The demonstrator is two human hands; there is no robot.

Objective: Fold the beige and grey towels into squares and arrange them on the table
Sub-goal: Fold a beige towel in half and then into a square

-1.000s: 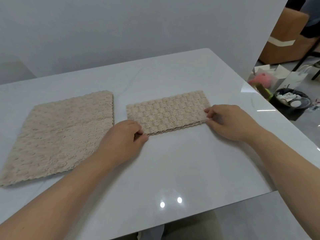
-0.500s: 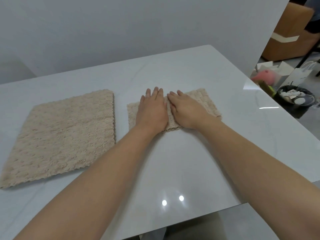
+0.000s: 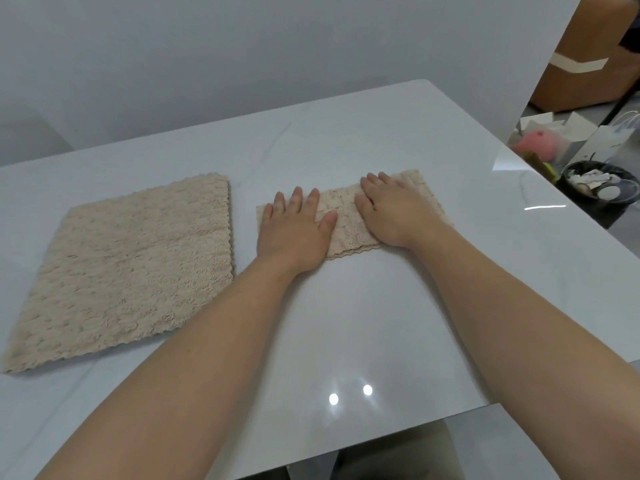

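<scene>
**Pressing a half-folded towel flat**

Both hands lie palm down on the folded towel (image 3: pixel 346 223). It is a beige strip around the middle of the surface (image 3: pixel 346 323), with its long sides running toward the left and right edges. The left hand (image 3: pixel 294 230) covers the strip's left end, fingers straight and slightly spread, gripping nothing. The right hand (image 3: pixel 391 209) rests flat on the right end, fingers straight too, also holding nothing. A patch of cloth shows between the two hands. Apart from the strip, toward the left edge, the flat towel (image 3: pixel 121 265), also beige, lies spread as a larger square. No grey towel is in view.

The step in hand looks like smoothing the first fold. The strip is a rectangle, not yet a square. The next move likely calls for pinching one short end, carrying it over to the other and lining up the scalloped edges. The plush cloth may spring back or skew, so a firm press afterwards would help
</scene>
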